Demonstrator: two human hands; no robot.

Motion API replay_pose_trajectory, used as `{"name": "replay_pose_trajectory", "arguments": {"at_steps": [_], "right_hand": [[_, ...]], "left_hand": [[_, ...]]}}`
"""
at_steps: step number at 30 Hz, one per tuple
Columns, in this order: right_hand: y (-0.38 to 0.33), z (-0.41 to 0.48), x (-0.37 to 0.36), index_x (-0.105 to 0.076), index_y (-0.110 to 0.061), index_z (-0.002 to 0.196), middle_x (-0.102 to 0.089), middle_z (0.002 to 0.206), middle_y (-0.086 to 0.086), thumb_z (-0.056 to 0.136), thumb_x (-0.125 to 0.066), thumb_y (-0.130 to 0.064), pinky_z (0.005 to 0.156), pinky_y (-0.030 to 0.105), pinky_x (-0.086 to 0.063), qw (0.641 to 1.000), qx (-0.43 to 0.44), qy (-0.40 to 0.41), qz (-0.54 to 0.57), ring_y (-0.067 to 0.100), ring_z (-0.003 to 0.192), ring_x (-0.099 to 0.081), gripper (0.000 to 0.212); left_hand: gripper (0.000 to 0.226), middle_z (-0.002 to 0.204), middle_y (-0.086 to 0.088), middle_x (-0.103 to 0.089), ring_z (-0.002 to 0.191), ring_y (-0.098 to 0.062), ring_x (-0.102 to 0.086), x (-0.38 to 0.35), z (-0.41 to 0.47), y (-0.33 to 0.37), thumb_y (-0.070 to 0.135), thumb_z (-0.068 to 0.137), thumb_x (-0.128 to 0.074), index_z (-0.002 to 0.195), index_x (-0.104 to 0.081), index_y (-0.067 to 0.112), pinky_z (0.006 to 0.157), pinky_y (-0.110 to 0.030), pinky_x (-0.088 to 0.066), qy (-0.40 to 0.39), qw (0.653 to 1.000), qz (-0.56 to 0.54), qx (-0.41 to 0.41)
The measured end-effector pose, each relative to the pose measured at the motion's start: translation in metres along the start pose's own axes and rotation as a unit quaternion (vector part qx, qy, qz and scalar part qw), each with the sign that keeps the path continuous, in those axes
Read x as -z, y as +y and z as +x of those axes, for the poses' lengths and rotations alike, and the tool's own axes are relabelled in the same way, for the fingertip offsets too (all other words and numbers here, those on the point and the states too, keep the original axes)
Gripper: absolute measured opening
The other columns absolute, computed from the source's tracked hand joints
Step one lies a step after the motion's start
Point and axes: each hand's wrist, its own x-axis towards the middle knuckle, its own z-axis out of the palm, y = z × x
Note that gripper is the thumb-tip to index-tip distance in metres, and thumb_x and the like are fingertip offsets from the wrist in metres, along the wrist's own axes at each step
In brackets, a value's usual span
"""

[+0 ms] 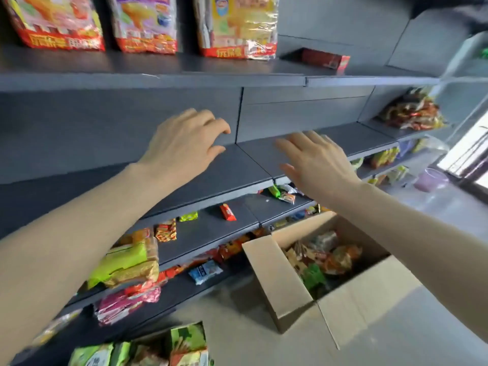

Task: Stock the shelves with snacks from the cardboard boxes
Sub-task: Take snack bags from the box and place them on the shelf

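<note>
Both my hands reach out over a bare dark grey shelf at chest height. My left hand hovers with fingers loosely curled and holds nothing. To its right, my right hand is spread flat, also with nothing in it. Below on the floor stands an open cardboard box with several mixed snack packets inside. Three large snack bags stand on the top shelf, and a red box lies to their right.
Lower shelves hold scattered small snacks, green and gold bags and pink packets. More green packets lie at the bottom edge. A side shelf at right carries a snack pile. A purple tub stands on the floor.
</note>
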Motion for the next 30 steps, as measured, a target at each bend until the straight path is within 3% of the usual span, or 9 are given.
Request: {"name": "replay_pose_trajectory", "arguments": {"at_steps": [8,11,14,17,22,27,30], "right_hand": [[0.131,-0.161,-0.037,-0.059,-0.012,0.13,-0.064,0.116,0.012,0.089,-0.072,-0.025,0.082,0.047,-0.053,0.989,-0.093,-0.113,0.018,0.037,0.101,-0.061,0.045],[0.163,-0.198,-0.076,-0.058,-0.013,0.13,-0.063,0.116,0.011,0.091,-0.069,-0.025,0.084,0.047,-0.051,0.979,-0.128,-0.157,0.04,0.036,0.103,-0.06,0.043],[0.19,-0.228,-0.128,-0.058,-0.016,0.132,-0.063,0.12,0.01,0.093,-0.064,-0.026,0.088,0.045,-0.049,0.965,-0.16,-0.196,0.065,0.034,0.107,-0.059,0.04],[0.212,-0.26,-0.192,-0.059,-0.017,0.132,-0.063,0.12,0.01,0.095,-0.06,-0.028,0.085,0.044,-0.049,0.948,-0.21,-0.22,0.093,0.034,0.105,-0.059,0.039],[0.241,-0.323,-0.308,-0.06,-0.016,0.131,-0.064,0.116,0.009,0.09,-0.07,-0.021,0.075,0.041,-0.049,0.907,-0.279,-0.296,0.112,0.034,0.1,-0.061,0.042],[0.266,-0.38,-0.398,-0.053,-0.02,0.139,-0.06,0.126,0.006,0.094,-0.065,-0.023,0.084,0.042,-0.051,0.858,-0.331,-0.37,0.135,0.03,0.109,-0.058,0.047],[0.282,-0.407,-0.446,-0.053,-0.018,0.14,-0.06,0.128,0.007,0.095,-0.064,-0.021,0.086,0.044,-0.051,0.839,-0.344,-0.394,0.146,0.03,0.112,-0.058,0.047]], "left_hand": [[0.031,0.11,-0.007,-0.065,0.099,-0.031,-0.058,-0.135,0.041,0.163,0.031,0.089,-0.069,0.117,-0.065,0.018,0.073,-0.039,-0.046,-0.08,0.992,-0.09,-0.043],[0.034,0.116,-0.006,-0.063,0.107,-0.031,-0.056,-0.192,0.051,0.198,0.031,0.089,-0.07,0.12,-0.063,0.019,0.078,-0.041,-0.048,-0.11,0.985,-0.132,-0.035],[0.039,0.122,-0.005,-0.06,0.115,-0.03,-0.053,-0.255,0.058,0.222,0.034,0.089,-0.069,0.124,-0.06,0.022,0.086,-0.046,-0.051,-0.145,0.975,-0.165,-0.023],[0.041,0.124,-0.004,-0.058,0.112,-0.03,-0.053,-0.323,0.061,0.239,0.03,0.086,-0.073,0.125,-0.06,0.022,0.085,-0.05,-0.052,-0.182,0.965,-0.19,-0.014],[0.042,0.125,-0.002,-0.058,0.111,-0.029,-0.053,-0.45,0.053,0.259,0.03,0.086,-0.072,0.125,-0.06,0.024,0.082,-0.045,-0.053,-0.259,0.945,-0.201,0.006],[0.044,0.131,0.003,-0.055,0.121,-0.023,-0.048,-0.561,0.043,0.28,0.031,0.09,-0.069,0.132,-0.057,0.029,0.089,-0.041,-0.049,-0.339,0.919,-0.2,0.013],[0.043,0.129,0.005,-0.055,0.117,-0.022,-0.049,-0.617,0.042,0.294,0.03,0.09,-0.068,0.13,-0.056,0.031,0.085,-0.039,-0.05,-0.372,0.907,-0.198,0.021]]}}
